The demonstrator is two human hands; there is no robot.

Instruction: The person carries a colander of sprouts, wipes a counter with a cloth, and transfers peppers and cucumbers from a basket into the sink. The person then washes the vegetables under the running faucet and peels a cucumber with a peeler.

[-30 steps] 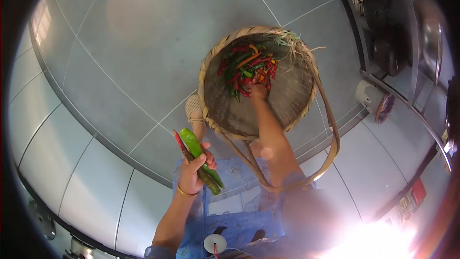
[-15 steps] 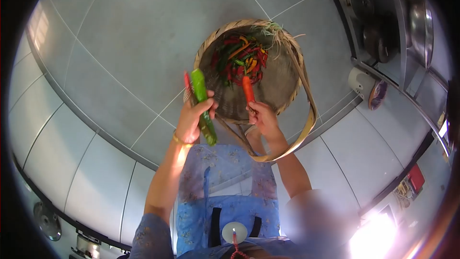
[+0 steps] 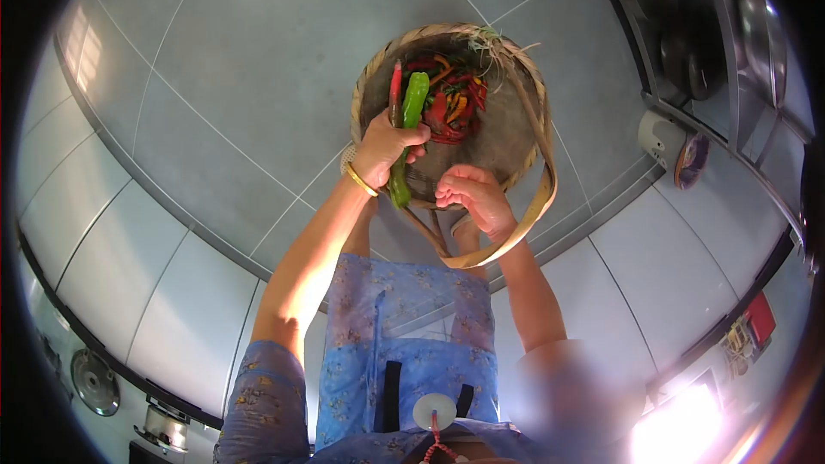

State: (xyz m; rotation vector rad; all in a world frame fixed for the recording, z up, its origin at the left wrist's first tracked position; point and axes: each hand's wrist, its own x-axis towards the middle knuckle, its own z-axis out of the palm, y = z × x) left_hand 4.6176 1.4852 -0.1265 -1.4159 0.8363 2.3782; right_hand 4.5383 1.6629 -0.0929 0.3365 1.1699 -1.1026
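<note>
My left hand (image 3: pixel 387 150) is closed round a long green pepper (image 3: pixel 413 101) and a slimmer red pepper (image 3: pixel 395 86), both pointing up over the left side of a woven basket (image 3: pixel 507 133). Inside the basket lies a pile of red, green and orange peppers (image 3: pixel 455 112), partly hidden behind the left hand and its peppers. Near the basket's lower rim is my right hand (image 3: pixel 471 193), its fingers curled together with nothing visible in them. The basket's looped handle (image 3: pixel 541 198) passes beside the right wrist.
The basket stands on the grey tiled floor (image 3: pixel 258 77), by my feet. A metal rack (image 3: pixel 730 94) with dark pans is at the right. Near it are a white appliance (image 3: pixel 660 137) and a purple-rimmed object (image 3: pixel 691 160). A round metal lid (image 3: pixel 94 381) is at the lower left.
My left hand has moved up and right, over the basket's edge, with its peppers. The right hand took out a red pepper and has let go of it; a large red pepper now shows in the pile.
</note>
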